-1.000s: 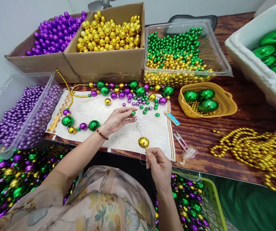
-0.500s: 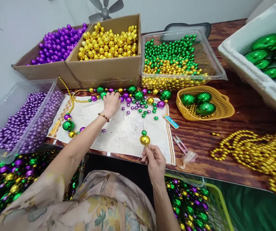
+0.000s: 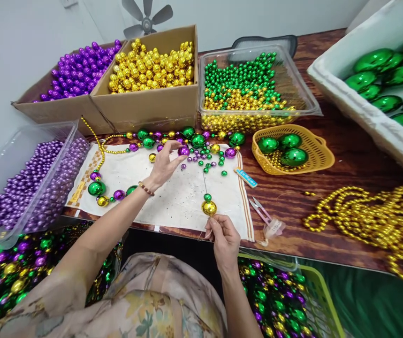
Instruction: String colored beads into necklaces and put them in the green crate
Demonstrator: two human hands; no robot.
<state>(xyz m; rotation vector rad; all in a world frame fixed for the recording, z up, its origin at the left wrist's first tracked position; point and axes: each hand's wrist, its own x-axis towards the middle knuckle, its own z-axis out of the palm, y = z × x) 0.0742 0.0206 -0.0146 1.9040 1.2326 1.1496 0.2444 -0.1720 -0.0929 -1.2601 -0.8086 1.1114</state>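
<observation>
My left hand (image 3: 166, 165) is over the white cloth (image 3: 173, 202), with a shiny purple bead (image 3: 183, 150) between thumb and forefinger. Closer to me, my right hand (image 3: 225, 237) pinches a thin beading needle (image 3: 204, 178) just under a large gold bead (image 3: 209, 208). A smaller green bead (image 3: 207, 197) sits above the gold one, and the needle's bare tip points away from me. Pale thread hangs by my right fingertips. Loose small purple and green beads (image 3: 206, 165) lie past the needle tip. A part-strung bead necklace (image 3: 96, 188) curves along the cloth's left side.
Boxes of purple beads (image 3: 81, 68) and gold beads (image 3: 152, 65) stand behind, beside a clear green-and-gold bin (image 3: 241, 77). A yellow basket (image 3: 321, 155), pink-handled thread snips (image 3: 262, 211) and gold bead strands (image 3: 370, 220) are on the right. A purple-bead tub (image 3: 42, 188) stands left.
My left hand has come back from the row of beads toward me, now with a purple bead in its fingers. My right hand keeps its pinch below the gold bead. The view has shifted slightly.
</observation>
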